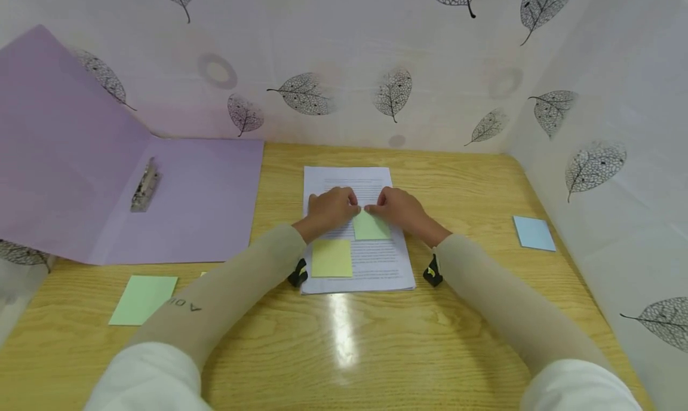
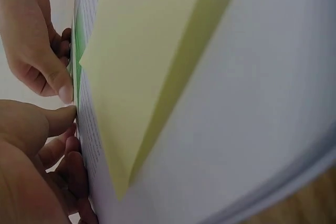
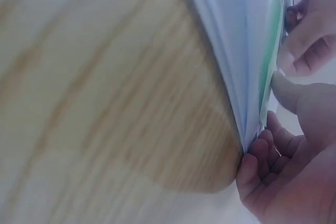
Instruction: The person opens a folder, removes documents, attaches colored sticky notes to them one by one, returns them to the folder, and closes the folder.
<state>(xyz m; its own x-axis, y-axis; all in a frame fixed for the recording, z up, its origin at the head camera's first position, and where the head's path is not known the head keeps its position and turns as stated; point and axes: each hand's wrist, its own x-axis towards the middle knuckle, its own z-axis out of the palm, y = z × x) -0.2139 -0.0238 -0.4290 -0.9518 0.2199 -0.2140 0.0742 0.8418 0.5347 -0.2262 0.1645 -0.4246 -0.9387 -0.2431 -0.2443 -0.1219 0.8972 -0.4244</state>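
One green note (image 1: 372, 224) lies on the upper middle of a stack of printed paper (image 1: 399, 267), a little right of its centre. Both hands meet at the note's top edge. The left hand (image 1: 330, 208) has its fingers curled in and its thumb tip on the edge toward the note's left corner; the right hand (image 1: 403, 209) mirrors it, thumb tip near the left one with a small gap between. I cannot tell whether either hand pinches the note or only presses it.

Just below and to the left of the green note, a yellow note (image 1: 331, 258) sits on the same page; the left wrist view shows one of its edges standing off the paper, with a shadow beneath.

The stack rests on a wood-grain counter (image 1: 462, 184). To its left is an open purple folder (image 1: 209, 202) with a metal clip (image 1: 145, 190) near the fold. Below the folder is a second green pad (image 1: 137, 300), partly behind the left sleeve (image 1: 242, 279). A blue pad (image 1: 534, 233) lies near the counter's right edge. Behind hangs a pale curtain (image 1: 333, 34) printed with dark leaves.
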